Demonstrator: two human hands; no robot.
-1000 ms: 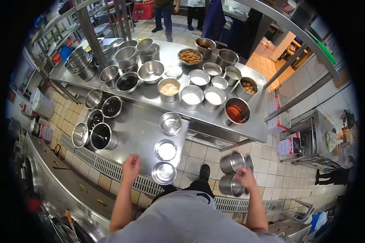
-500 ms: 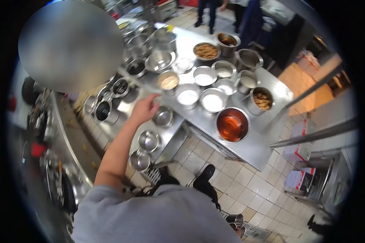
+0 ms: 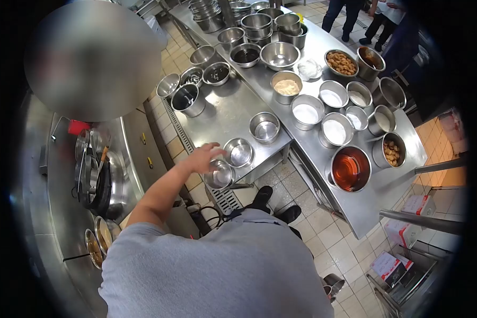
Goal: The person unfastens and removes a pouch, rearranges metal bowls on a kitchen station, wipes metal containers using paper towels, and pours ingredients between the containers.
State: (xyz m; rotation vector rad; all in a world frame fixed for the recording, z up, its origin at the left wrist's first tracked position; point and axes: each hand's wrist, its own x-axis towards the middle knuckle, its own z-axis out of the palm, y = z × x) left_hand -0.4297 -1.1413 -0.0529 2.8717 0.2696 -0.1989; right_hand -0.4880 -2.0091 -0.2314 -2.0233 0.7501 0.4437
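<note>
My left hand (image 3: 200, 159) reaches out over the low steel table (image 3: 217, 127), fingers spread and holding nothing I can see. It overlaps the edge of an empty-looking steel pot (image 3: 220, 176) near the table's corner; whether it touches the rim I cannot tell. Just beside the fingers is a second steel pot (image 3: 239, 152), and farther right a third steel pot (image 3: 265, 127). My right hand is out of view, hidden past my body. Steel containers (image 3: 333, 284) show at my lower right side; what supports them is hidden.
A pot of red liquid (image 3: 350, 168), pots of white contents (image 3: 336, 131) and a bowl of brown pieces (image 3: 341, 63) crowd the right table. Pots of dark liquid (image 3: 188, 100) stand at the low table's far end. A wok (image 3: 98, 185) is left. People's legs (image 3: 342, 16) show beyond.
My left hand has moved back from beside the farther pot to the nearer pots at the table's corner. The view has turned, showing more of the left counter.
</note>
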